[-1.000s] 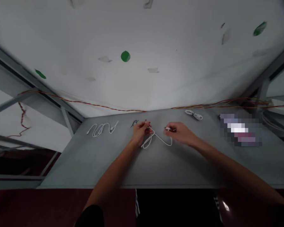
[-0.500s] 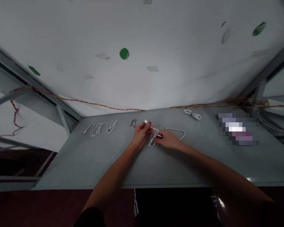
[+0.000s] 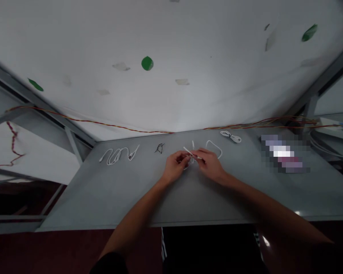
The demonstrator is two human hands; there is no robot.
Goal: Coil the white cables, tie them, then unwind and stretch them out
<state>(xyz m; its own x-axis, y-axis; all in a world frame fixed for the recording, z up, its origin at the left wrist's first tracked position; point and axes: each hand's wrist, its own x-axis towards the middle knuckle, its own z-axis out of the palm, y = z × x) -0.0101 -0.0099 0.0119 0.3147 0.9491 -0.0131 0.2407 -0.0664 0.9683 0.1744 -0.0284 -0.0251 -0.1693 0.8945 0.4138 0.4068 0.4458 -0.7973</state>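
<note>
Head view, and I'm looking down from well above the work: the left hand (image 3: 175, 167) and right hand (image 3: 210, 165) meet at the middle of the grey bench (image 3: 103, 198), with the white cable (image 3: 214, 147) gathered between them. One loop of it stands out beyond the right hand, and a short, stiff white length pokes out across the knuckles. The fingers (image 3: 202, 153) of both hands look closed in a tight pinch on the cable, though at this small scale I can't swear exactly where each grip lands. I judge the step in hand to be sorting out this one cable at close quarters, and the next move calls for a steady pinch on the thin line while the loop is kept free. Farther along the bench lie a loose white cable (image 3: 118, 156), a small dark wire tangle (image 3: 159, 148) and a tied white bundle (image 3: 231, 136), all apart from the hands.
</note>
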